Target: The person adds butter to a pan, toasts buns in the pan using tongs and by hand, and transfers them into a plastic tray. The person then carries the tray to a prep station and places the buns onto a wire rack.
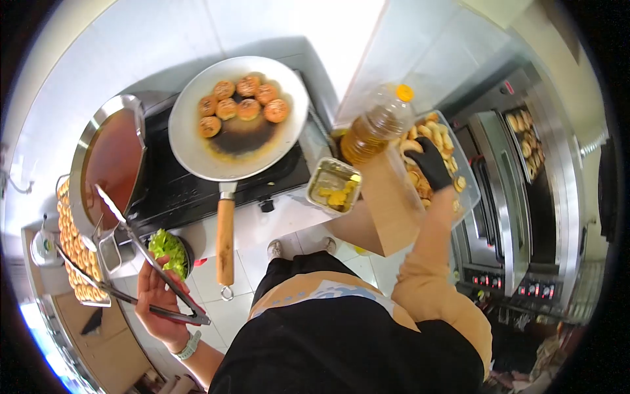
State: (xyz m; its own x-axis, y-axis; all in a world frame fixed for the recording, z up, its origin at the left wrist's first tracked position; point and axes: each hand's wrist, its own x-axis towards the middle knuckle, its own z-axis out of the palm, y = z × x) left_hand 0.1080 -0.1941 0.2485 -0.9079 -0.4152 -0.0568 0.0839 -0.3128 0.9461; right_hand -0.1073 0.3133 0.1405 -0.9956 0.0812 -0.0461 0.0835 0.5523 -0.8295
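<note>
My bare left hand [159,303] holds a pair of metal tongs [135,238] with dark handles; their arms are spread wide. One tip points toward a steel pot of reddish-brown sauce [115,161]. My right hand [430,164], in a black glove, reaches into a clear plastic container [474,197] filled with small golden buns [446,141]. Its fingers close around a bun [412,146] at the container's left side. On the stove, a white frying pan [187,141] with a wooden handle [225,240] holds several browned, seed-topped bun pieces [248,109] in oil.
An oil bottle [371,134] with a yellow cap stands beside a foil tray [333,187] with yellow remains and a cardboard piece [390,210]. A bowl of lettuce [169,253] is near the left hand. Buns on a rack [79,246] stand far left; ovens [502,197] stand right.
</note>
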